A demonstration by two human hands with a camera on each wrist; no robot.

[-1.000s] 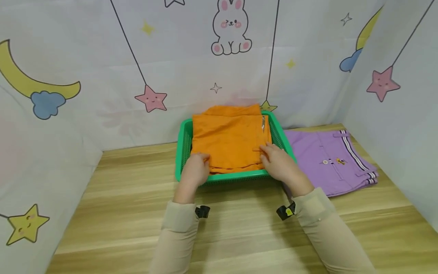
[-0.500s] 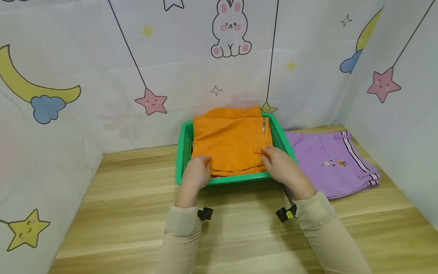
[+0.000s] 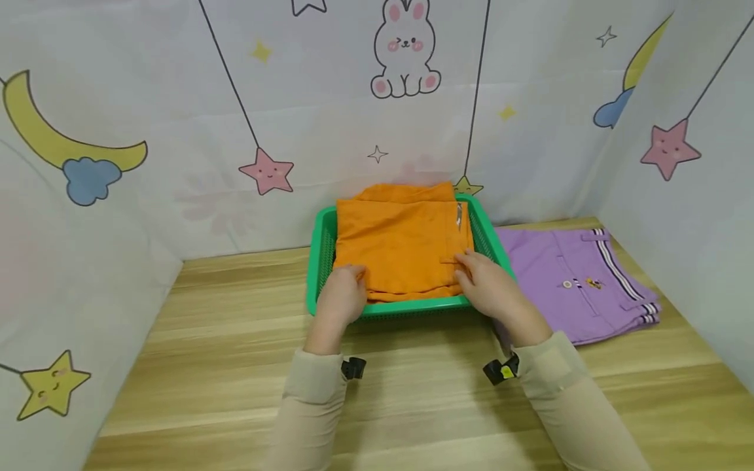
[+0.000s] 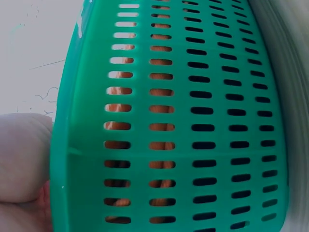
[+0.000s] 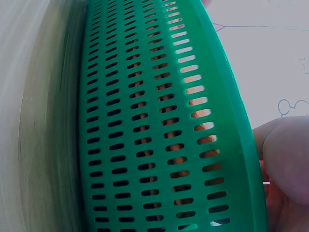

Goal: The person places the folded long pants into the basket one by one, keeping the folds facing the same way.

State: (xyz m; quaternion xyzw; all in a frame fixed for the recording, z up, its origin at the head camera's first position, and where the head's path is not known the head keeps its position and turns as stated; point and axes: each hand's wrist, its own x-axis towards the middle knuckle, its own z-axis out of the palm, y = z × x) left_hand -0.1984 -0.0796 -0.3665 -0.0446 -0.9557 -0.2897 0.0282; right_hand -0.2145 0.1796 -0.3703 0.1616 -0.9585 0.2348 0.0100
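Note:
Folded orange pants (image 3: 400,242) lie in a green perforated plastic basket (image 3: 412,305), a belt loop and a small shiny tag showing near their right side. My left hand (image 3: 343,294) reaches over the front left of the rim and grips the pants' near left corner, its thumb towards the middle. At the front right, my right hand (image 3: 490,286) holds the pants' right edge by the belt loop. Some of the fingertips are hidden by cloth and basket. Both wrist views show mainly the basket's slotted front wall, with orange cloth behind the holes.
Folded purple pants (image 3: 571,281) with a striped waistband lie on the wooden table (image 3: 235,340), right beside the basket. A white cloth backdrop (image 3: 330,118) printed with stars, moons and a rabbit stands close behind the basket and along both sides.
The head view has shifted slightly. Both hands stay at the orange pants in nearly the same pose, and the basket and purple pants keep their places.

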